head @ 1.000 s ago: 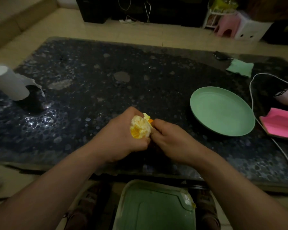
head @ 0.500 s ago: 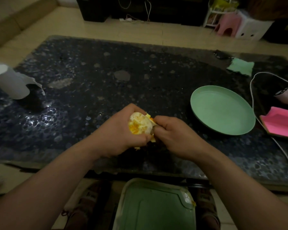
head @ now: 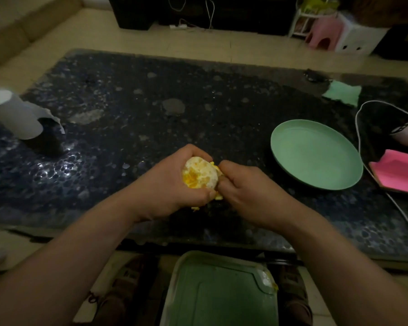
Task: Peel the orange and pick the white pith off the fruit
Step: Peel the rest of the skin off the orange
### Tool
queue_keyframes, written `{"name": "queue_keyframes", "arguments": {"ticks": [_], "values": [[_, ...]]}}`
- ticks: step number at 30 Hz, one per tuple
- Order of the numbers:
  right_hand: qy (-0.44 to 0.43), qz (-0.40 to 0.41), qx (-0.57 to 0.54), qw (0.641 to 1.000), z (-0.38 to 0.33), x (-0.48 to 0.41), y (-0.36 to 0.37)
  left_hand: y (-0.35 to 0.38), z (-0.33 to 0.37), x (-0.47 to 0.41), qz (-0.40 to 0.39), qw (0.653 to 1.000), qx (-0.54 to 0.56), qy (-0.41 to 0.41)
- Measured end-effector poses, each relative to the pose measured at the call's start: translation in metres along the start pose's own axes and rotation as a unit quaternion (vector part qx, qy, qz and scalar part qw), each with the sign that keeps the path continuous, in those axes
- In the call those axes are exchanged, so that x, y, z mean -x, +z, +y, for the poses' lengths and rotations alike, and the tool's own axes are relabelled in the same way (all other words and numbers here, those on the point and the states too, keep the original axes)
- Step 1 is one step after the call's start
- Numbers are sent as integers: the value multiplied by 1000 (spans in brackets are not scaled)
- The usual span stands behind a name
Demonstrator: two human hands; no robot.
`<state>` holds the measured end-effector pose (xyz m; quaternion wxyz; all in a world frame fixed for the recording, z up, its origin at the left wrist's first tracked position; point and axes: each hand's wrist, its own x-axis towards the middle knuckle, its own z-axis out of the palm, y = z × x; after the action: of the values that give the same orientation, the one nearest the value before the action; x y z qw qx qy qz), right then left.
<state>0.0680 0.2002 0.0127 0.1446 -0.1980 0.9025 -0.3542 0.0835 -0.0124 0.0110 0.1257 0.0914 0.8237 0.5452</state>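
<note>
The left hand [head: 172, 187] has its fingers curled round the orange [head: 199, 176], holding it just above the near part of the counter [head: 151, 102], bared flesh and pale pith facing up. The right hand [head: 247, 191] is closed tight against the fruit's right side and seems to pinch a strip of peel [head: 216, 167] (its fingertips are mostly hidden). To do this well, I would pull the strip low along the surface instead of outward, so that pith lifts with it. The left grip should stay light, since the flesh already looks torn, and turn the fruit to bring fresh rind round. Counted: one orange, two hands, one green plate [head: 316, 154] to the right, one green bin [head: 222, 295] on the floor below, one paper roll [head: 12, 114] and one green cloth [head: 342, 92].
</note>
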Motion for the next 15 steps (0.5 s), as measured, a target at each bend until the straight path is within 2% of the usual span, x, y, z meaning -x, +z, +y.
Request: {"name": "queue_keyframes", "arguments": {"ticks": [4,6,8,11,15], "values": [[-11,0,-72,997,1,0,-6,-6,0,0,-2,998,59,-3],[-12,-25,-155,988,-1,2,-11,-10,-2,-1,-22,990,136,-12],[-6,-52,-260,964,-1,3,-14,-13,-5,-1,-51,967,248,-28],[9,-92,-415,905,2,1,-15,-14,-7,1,-74,924,372,-56],[-9,-143,-586,797,5,-5,-6,-9,-4,2,-74,891,444,-67]]}}
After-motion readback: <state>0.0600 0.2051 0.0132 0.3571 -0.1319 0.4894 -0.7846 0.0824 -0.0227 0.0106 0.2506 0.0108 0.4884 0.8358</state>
